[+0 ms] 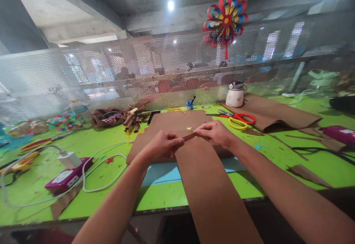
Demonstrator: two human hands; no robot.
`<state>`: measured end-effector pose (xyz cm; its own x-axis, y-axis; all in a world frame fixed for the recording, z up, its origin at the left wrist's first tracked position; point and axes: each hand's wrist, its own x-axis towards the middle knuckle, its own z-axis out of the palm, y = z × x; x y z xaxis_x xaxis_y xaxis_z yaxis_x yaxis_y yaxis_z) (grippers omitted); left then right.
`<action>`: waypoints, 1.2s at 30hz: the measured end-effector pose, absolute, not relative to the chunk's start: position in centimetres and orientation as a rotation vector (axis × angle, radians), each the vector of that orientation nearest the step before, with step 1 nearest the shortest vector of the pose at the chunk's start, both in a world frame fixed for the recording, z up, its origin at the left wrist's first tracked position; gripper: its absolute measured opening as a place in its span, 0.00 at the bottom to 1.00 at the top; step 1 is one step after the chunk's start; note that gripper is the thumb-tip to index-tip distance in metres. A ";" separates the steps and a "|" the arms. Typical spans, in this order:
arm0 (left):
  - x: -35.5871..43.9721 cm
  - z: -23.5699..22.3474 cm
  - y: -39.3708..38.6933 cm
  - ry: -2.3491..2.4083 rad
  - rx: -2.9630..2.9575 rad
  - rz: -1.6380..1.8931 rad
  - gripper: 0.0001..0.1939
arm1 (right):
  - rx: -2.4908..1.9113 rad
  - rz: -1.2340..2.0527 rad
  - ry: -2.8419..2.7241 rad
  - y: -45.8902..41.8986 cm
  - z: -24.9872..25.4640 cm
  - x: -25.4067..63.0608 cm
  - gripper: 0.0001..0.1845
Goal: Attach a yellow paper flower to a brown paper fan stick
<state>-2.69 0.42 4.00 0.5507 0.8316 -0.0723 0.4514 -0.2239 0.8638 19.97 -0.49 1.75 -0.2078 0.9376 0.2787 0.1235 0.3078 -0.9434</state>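
Note:
A long strip of brown paper (212, 184) runs from the table's middle down over its front edge. Its far end is folded over in a narrow band, and my left hand (163, 143) pinches the left corner of that fold. At the right corner, my right hand (215, 131) pinches the same fold between thumb and fingers. Beneath and behind lies a larger piece of brown paper (163, 123), resting partly on a light blue sheet (162, 174). A small pale yellow scrap (189, 128) sits just beyond the fold.
Scissors (235, 118) with red and yellow handles lie behind my right hand, near a white jug (235, 95) on more brown paper (277, 112). At left are a purple power strip (68, 175) and a looping white cable (104, 190). Rolled brown paper sticks (133, 121) lie farther back.

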 end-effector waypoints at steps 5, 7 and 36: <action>-3.0 3.8 0.5 0.904 1.693 0.490 0.18 | -0.984 1.041 -1.532 -0.4 2.1 20.6 0.17; -3.0 3.8 0.5 0.930 1.705 0.484 0.18 | -0.985 1.025 -1.545 -0.4 2.1 20.7 0.17; -2.1 3.3 0.4 0.904 2.276 0.512 0.14 | -1.008 0.694 -2.077 -1.5 2.0 18.6 0.14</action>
